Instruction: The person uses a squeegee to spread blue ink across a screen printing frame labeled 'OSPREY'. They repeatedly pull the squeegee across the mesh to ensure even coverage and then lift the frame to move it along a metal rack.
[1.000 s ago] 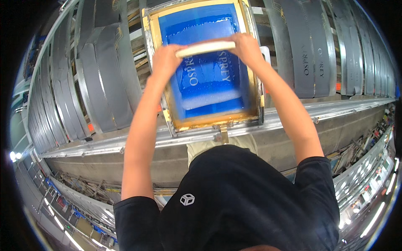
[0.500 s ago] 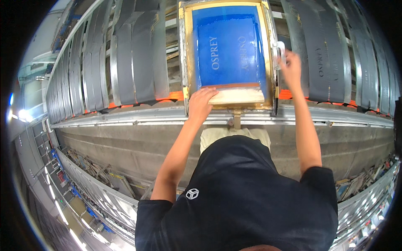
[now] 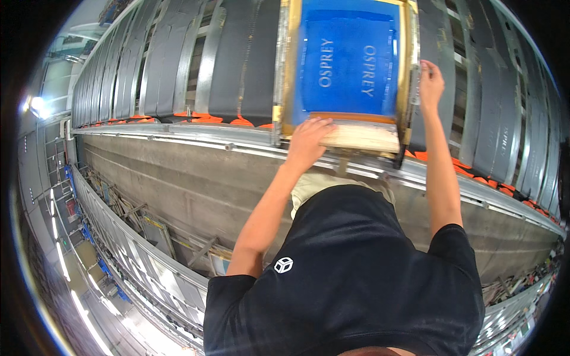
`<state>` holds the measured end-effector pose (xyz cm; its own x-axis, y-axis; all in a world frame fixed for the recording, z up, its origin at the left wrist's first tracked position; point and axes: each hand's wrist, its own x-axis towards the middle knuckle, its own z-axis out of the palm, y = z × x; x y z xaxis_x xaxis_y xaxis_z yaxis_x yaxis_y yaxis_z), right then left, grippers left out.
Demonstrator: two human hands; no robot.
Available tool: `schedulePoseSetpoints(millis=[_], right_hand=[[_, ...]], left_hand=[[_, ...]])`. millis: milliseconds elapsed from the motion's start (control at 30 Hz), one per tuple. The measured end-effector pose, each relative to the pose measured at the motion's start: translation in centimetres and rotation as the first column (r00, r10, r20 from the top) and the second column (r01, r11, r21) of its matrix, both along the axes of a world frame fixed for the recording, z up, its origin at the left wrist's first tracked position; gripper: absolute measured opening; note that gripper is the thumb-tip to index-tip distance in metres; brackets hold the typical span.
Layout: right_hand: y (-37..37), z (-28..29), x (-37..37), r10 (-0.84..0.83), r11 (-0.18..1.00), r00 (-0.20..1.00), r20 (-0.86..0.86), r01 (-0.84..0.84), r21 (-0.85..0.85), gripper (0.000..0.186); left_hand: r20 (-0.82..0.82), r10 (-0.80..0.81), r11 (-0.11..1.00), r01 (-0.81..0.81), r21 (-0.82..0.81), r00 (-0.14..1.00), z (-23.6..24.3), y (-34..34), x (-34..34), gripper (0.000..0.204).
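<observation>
A printing screen with a blue mesh (image 3: 350, 65) and a yellowish taped border lies over a row of dark panels. Two lines of pale lettering show on the mesh. Along the screen's near end rests a squeegee (image 3: 362, 136) with a pale wooden handle. My left hand (image 3: 309, 142) is closed over the handle's left end. Beside the screen's right edge is my right hand (image 3: 431, 86), its fingers curled in. Whatever those fingers grip at the edge is hidden.
Dark flat panels (image 3: 160, 65) with metal strips between them run to both sides, some with pale lettering. A metal rail (image 3: 237, 139) passes along their near edge, with orange material (image 3: 193, 117) just behind it. Behind me, at lower left, stands another long metal structure (image 3: 130, 243).
The picture has tilted, and the screen and squeegee appear farther right. Different panels now flank the screen. My right hand hides the pale handle that showed there; my left hand stays on the squeegee.
</observation>
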<state>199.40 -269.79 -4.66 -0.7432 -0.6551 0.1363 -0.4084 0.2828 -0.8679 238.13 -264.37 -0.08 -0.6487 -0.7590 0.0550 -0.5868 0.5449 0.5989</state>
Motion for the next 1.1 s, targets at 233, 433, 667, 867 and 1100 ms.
schedulePoseSetpoints(millis=[233,433,667,867,1100], right_hand=[[-9.0,-1.7,22.1,0.019,1.000,0.981,0.195,-0.017,-0.012,0.021],[-13.1,-1.9,29.9,-0.002,1.000,0.980,0.198,0.002,-0.001,0.021],[-14.0,-2.0,31.6,-0.033,0.995,0.994,0.103,0.023,0.099,0.023],[-14.3,-2.9,31.3,-0.021,0.995,0.999,0.049,0.016,0.102,0.026],[-14.1,-3.4,30.5,0.045,0.983,0.999,0.030,-0.050,0.175,0.028]], left_hand=[[0.137,-0.021,1.000,0.021,0.002,0.990,0.7,-11.5,19.6,0.060],[0.164,-0.086,0.996,0.086,0.008,0.983,0.6,-16.3,27.2,0.062],[0.153,-0.053,0.995,0.065,-0.071,0.987,-0.1,-17.0,29.3,0.065],[0.120,-0.063,0.992,0.075,-0.097,0.991,0.6,-15.2,32.4,0.066],[0.150,-0.081,0.986,0.101,-0.134,0.985,-0.1,-15.3,33.0,0.066]])
